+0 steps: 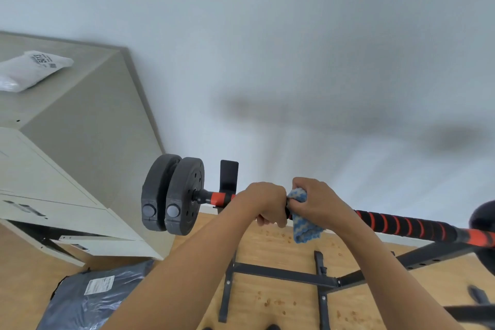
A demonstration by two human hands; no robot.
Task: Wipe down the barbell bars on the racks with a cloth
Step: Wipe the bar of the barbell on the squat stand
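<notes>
Gripping bar (pixel 401 224), both hands; right hand (pixel 316 202) clutches cloth (pixel 304 228).

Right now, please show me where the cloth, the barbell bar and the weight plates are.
cloth (pixel 304 230): head view, on its hanging lower corner.
barbell bar (pixel 401 225): head view, on the striped grip section.
weight plates (pixel 184 195): head view, on the inner plate's face.

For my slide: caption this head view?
Left hand steadies barbell bar; right hand wipes with blue cloth.
</notes>
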